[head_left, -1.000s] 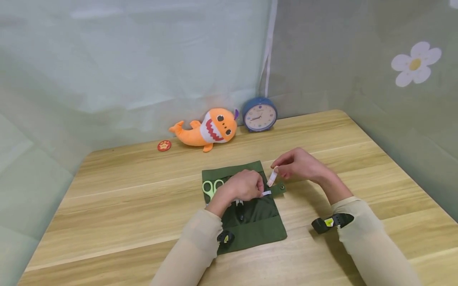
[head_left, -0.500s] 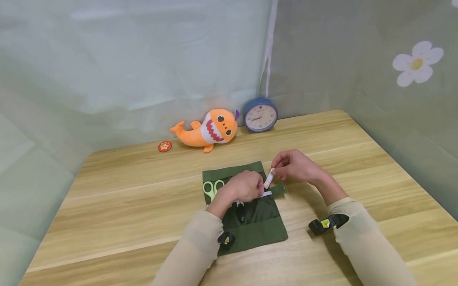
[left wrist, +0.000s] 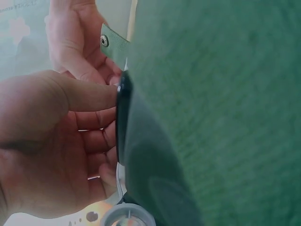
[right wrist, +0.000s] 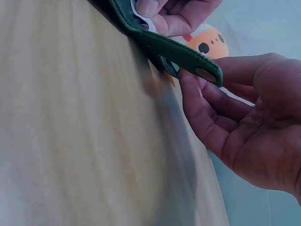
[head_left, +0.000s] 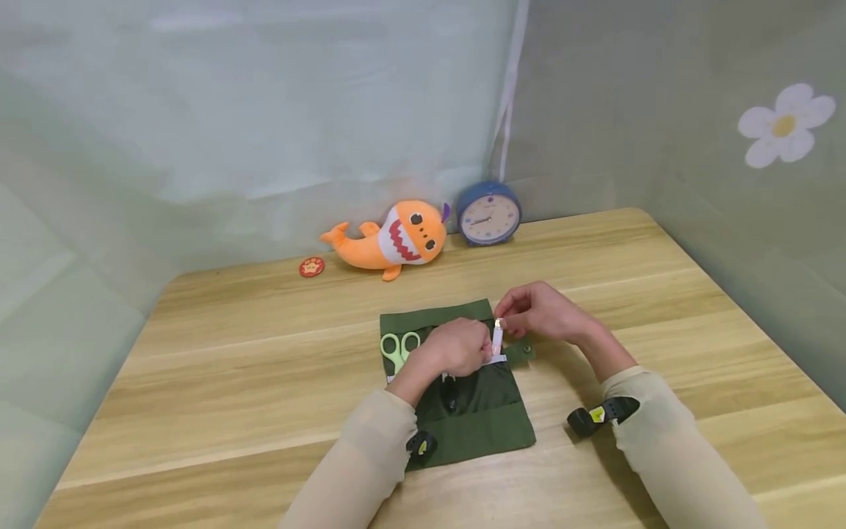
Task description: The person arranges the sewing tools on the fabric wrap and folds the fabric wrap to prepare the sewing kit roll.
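Strip [head_left: 497, 340], one end in right grip [head_left: 545, 312]

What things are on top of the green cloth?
Green-handled scissors, a black item and a white strip show there. The left hand hides what lies beneath it.

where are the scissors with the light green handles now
In the head view, the light green-handled scissors lie at the left side of the dark green fabric pouch, just left of the person's left hand.
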`<state>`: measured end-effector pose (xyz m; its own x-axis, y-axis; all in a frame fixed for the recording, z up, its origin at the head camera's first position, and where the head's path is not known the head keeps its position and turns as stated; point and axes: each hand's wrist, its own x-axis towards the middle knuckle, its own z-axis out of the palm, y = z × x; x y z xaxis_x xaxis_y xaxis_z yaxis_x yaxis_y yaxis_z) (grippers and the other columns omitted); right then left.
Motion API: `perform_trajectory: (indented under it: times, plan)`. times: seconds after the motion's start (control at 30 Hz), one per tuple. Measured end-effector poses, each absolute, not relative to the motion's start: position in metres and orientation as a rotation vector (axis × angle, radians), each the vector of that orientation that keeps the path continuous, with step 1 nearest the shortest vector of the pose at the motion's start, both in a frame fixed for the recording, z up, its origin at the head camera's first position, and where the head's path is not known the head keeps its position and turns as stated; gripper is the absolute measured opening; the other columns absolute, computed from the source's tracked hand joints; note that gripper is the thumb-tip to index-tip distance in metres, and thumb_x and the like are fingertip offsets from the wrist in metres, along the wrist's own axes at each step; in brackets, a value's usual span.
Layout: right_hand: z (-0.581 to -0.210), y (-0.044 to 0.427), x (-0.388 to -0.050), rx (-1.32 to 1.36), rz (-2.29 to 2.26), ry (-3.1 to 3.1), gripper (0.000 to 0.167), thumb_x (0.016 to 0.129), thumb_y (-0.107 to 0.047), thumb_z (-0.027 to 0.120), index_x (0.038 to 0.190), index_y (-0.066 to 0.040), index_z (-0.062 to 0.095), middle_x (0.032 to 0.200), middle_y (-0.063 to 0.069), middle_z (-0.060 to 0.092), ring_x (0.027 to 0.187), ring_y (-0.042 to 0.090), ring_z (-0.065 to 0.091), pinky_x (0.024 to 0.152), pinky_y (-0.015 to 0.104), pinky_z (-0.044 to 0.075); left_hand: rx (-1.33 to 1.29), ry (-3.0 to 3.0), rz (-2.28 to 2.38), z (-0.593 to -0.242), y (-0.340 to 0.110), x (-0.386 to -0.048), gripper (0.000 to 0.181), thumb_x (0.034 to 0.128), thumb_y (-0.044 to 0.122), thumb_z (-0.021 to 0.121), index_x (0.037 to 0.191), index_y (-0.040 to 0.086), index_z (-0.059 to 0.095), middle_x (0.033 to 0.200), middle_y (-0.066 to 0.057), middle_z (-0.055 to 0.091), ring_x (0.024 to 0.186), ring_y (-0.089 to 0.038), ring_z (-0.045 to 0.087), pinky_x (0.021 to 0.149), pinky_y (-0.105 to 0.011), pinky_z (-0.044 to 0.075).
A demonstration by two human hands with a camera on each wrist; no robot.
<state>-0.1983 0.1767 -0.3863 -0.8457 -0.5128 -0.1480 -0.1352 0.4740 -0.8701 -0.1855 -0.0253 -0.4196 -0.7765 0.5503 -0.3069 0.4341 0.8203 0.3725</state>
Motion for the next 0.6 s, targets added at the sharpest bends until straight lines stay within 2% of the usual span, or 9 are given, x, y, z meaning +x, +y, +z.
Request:
perform_trajectory:
  times: [0.37, 0.6]
  plan:
    - [-0.381, 0.165, -0.203, -0.603, -1.205, 2.300, 0.016, 0.096, 0.004, 0.061, 0.106, 0.002, 0.074, 0.084, 0.007, 0.068, 0.074, 0.017, 0.063, 0.070, 0.033, 0.058, 0.729, 2.642, 0.358, -0.441, -0.025, -0.195, 0.038, 0.0972, 0.017, 0.061, 0.060, 0.022, 0.053, 0.056, 0.007, 0.043, 0.059, -0.016, 0.050, 0.049, -0.032, 0.037]
    - [-0.383, 0.163, -0.202, -0.630, -1.185, 2.296, 0.017, 0.095, 0.003, 0.062, 0.104, 0.000, 0.077, 0.084, 0.004, 0.068, 0.073, 0.016, 0.061, 0.068, 0.032, 0.055, 0.729, 2.640, 0.365, -0.439, -0.026, -0.193, 0.040, 0.1001, 0.019, 0.061, 0.061, 0.022, 0.055, 0.055, 0.007, 0.043, 0.057, -0.015, 0.050, 0.049, -0.030, 0.036]
